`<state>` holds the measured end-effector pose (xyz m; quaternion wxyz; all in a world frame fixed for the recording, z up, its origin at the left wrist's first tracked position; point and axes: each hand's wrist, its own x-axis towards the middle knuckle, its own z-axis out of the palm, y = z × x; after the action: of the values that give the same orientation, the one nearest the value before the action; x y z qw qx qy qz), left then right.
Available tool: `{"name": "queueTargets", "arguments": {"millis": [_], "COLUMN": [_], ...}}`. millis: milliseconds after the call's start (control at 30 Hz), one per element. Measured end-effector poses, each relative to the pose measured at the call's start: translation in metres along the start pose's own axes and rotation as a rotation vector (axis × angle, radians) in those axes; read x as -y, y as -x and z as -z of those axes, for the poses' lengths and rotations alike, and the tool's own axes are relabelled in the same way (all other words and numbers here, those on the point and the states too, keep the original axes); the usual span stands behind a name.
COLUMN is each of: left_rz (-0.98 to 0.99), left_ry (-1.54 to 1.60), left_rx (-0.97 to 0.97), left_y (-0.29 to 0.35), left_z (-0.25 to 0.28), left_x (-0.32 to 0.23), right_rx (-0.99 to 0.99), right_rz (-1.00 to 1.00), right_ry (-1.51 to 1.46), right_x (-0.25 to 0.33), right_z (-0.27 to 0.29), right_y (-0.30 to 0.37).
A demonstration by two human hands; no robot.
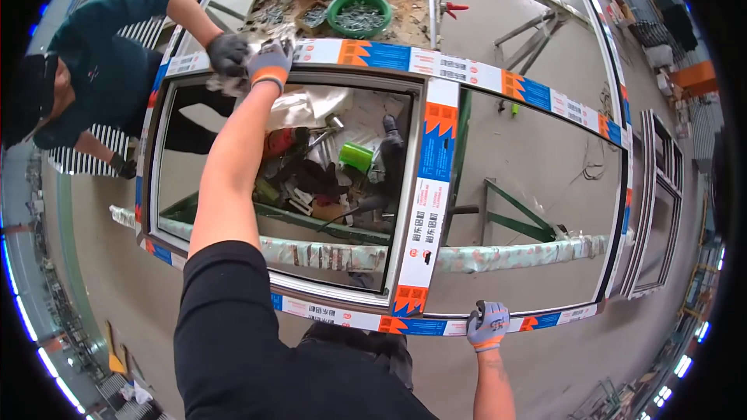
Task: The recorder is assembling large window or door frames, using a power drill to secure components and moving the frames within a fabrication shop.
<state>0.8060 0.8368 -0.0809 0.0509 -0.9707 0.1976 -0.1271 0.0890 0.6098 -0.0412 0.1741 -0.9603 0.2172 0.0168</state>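
A large aluminium window frame [437, 140], wrapped in blue, white and orange printed film, lies flat across supports in front of me. My left hand [270, 66], in a grey glove with an orange cuff, reaches to its far rail at the left. The fingers are bent there, beside some crumpled whitish material; what they hold is unclear. Close by, touching or nearly so, is a co-worker's dark-gloved hand [227, 54]. On the near rail, right of the middle bar, my right hand [489, 325], gloved alike, is closed around the frame.
A co-worker in a dark green top [117, 58] leans in from the left. Beyond the frame, a green basin [359, 15] of small metal parts stands on a cluttered bench. Padded support bars [521, 255] run underneath. More frames [657, 210] stand at the right.
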Motion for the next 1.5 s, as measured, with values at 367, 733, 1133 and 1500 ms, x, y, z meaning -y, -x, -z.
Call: {"name": "queueTargets", "arguments": {"millis": [367,733,1133,1500], "left_rz": [-0.429,-0.982,-0.817,-0.23], "left_ry": [0.454,0.537,0.422,0.047], "left_rx": [0.1,0.306,0.316,0.497], "left_y": [0.047,0.364,0.431,0.532], "left_z": [0.071,0.143,0.185,0.197], "left_x": [-0.29,-0.211,-0.189,-0.004], "right_rx": [0.028,-0.034,-0.034,-0.086], "right_rz": [-0.03,-0.043,-0.041,-0.036], "right_ry": [0.059,0.075,0.078,0.059], "right_x": [0.009,0.0,-0.001,-0.014], "right_z": [-0.002,-0.007,-0.006,-0.011], "right_y": [0.002,0.018,0.019,0.028]}}
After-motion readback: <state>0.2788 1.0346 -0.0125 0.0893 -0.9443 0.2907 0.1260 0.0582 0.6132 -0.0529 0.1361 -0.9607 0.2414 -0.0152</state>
